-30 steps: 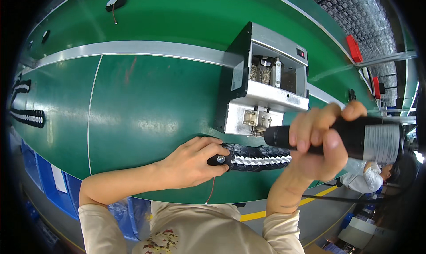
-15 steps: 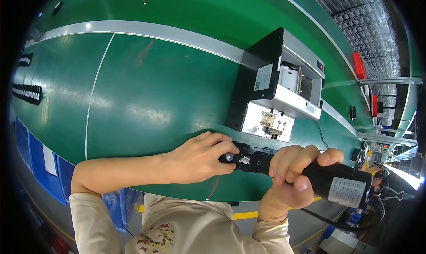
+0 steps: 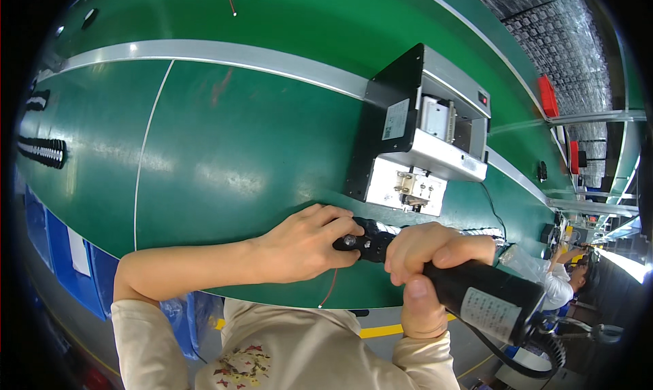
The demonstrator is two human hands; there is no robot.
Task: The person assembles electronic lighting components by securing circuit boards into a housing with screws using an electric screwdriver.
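Observation:
My left hand (image 3: 303,247) is closed round a small black part (image 3: 349,243) near the front edge of the green bench, pressing it to the surface. A thin red wire (image 3: 329,289) with a white end hangs from under that hand. In my right hand (image 3: 430,252) is a black corded electric screwdriver (image 3: 495,300), lying at a slant with its nose toward the part. The nose meets or almost meets the part beside my left fingertips; the bit itself is hidden. Its cable (image 3: 507,363) loops down at the right.
A black and silver screw feeder (image 3: 445,152) stands just beyond my hands. Behind it runs a green belt (image 3: 292,15) carrying a black piece with a red wire (image 3: 233,2). Black ridged stacks (image 3: 42,152) lie far left. Blue bins (image 3: 68,254) stand below. Another person (image 3: 559,284) sits at right.
The screwdriver and my right hand have moved left, closer to the part, and the fingers have shifted round the handle. My left hand stays put. The black piece on the belt has come further into view.

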